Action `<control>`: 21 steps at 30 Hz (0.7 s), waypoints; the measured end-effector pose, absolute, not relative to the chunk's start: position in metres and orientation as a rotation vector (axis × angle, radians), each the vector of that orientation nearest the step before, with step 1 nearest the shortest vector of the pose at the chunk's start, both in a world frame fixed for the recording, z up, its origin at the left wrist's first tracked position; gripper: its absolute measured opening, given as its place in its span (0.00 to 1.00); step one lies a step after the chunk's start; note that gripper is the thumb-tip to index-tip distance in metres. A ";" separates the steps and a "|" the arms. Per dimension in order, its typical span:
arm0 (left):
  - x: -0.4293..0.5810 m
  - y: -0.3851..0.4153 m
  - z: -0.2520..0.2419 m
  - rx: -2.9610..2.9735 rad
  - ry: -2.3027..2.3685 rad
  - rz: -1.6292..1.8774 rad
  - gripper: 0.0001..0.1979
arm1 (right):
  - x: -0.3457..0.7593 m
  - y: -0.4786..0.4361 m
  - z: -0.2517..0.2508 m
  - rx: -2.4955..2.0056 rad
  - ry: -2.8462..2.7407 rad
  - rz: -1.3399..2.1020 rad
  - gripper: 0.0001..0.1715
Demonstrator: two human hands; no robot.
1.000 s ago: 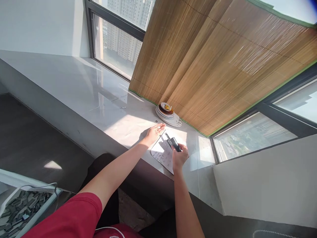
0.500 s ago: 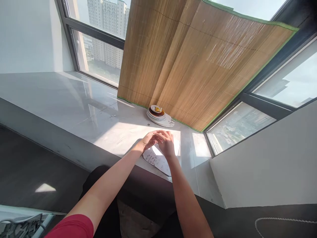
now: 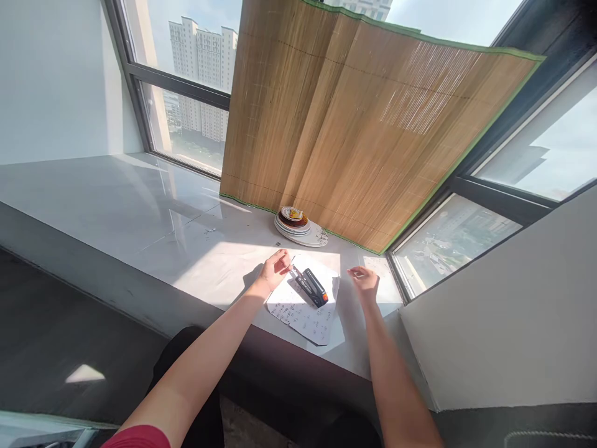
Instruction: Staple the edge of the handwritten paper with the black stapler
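A black stapler (image 3: 311,287) with an orange end lies on a printed white paper (image 3: 303,308) on the grey window ledge (image 3: 140,224). My left hand (image 3: 275,269) rests at the paper's upper left corner, its fingers pinched on something thin and small that I cannot make out, right by the stapler's front tip. My right hand (image 3: 364,281) hovers to the right of the paper, fingers loosely curled and apart, holding nothing. It is about a hand's width from the stapler.
A stack of plates (image 3: 301,226) with a small dish on top stands behind the paper, against a leaning bamboo mat (image 3: 354,118). Windows run behind the mat. A white wall (image 3: 504,323) closes the ledge on the right; a dark floor lies at the left.
A second ago my right hand held the stapler over the paper. Both hands then met over it. Now the stapler lies on the paper and my right hand has drawn away to the right.
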State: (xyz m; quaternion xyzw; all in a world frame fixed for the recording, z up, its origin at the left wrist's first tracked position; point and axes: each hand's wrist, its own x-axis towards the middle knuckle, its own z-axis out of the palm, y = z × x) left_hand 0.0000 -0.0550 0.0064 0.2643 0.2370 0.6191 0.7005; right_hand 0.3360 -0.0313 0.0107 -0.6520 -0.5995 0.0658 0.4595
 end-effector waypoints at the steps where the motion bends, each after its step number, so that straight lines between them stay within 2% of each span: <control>1: -0.001 -0.055 0.007 0.598 0.538 1.391 0.13 | 0.350 -0.026 0.005 -1.634 -1.450 0.172 0.20; 3: -0.001 -0.055 0.007 0.625 0.560 1.406 0.16 | 0.366 -0.020 -0.005 -1.659 -1.434 0.179 0.20; 6: 0.003 -0.057 0.004 0.685 0.624 1.432 0.15 | 0.372 -0.016 -0.019 -1.644 -1.423 0.180 0.17; 11: -0.002 -0.033 0.006 1.136 1.115 1.380 0.13 | 0.373 -0.004 -0.037 -1.616 -1.374 0.175 0.14; 17: -0.037 0.041 0.021 1.529 1.522 1.198 0.03 | 0.372 -0.003 -0.031 -1.629 -1.375 0.119 0.17; 21: -0.052 0.065 0.009 2.025 1.830 0.846 0.18 | 0.350 -0.019 -0.008 -1.413 -1.509 0.080 0.24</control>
